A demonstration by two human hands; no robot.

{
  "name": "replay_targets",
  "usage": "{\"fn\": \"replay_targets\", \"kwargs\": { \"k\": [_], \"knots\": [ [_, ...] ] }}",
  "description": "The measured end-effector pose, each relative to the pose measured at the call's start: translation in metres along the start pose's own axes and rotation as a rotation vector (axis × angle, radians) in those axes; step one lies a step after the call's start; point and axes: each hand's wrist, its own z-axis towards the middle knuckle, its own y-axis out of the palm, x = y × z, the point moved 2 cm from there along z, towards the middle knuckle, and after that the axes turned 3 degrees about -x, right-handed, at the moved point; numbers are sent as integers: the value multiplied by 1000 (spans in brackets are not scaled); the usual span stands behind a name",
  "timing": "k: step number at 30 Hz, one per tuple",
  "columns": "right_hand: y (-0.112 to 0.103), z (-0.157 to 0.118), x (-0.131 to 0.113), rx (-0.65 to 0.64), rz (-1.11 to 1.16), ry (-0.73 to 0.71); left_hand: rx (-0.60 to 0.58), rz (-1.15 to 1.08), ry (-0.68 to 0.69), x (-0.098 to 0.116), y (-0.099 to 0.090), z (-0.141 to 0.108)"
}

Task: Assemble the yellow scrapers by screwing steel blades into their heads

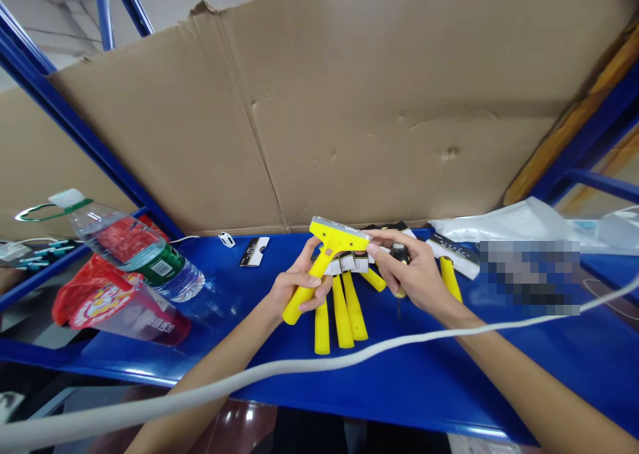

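Note:
A yellow scraper (327,247) with a wide head and a grey metal strip along its top edge is held up over the blue shelf. Its handle lies in my left hand (303,282), whose fingers are wrapped round it. At the right end of the head, the thumb and finger of my right hand (409,267) touch the corner. A screwdriver (400,253) with a black and yellow handle is tucked in that same hand, its shaft pointing down. Below and behind the hands lie several more yellow scrapers (341,314) with white-and-black card sleeves at their heads.
At the left lie a large water bottle (160,264) and a plastic cup (144,314) with a red bag. A white cable (309,366) crosses in front of both forearms. Cardboard (349,108) stands behind the blue shelf (294,381). Plastic bags (499,226) lie at the right.

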Motion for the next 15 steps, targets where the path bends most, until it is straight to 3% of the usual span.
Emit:
{"fn": "replay_targets", "kwargs": {
  "k": [11,15],
  "knots": [
    [1,0,0,-1,-1,5,-108,83,-39,0,1,1],
    [2,0,0,4,19,22,-92,108,-34,-1,-2,1]
  ]
}}
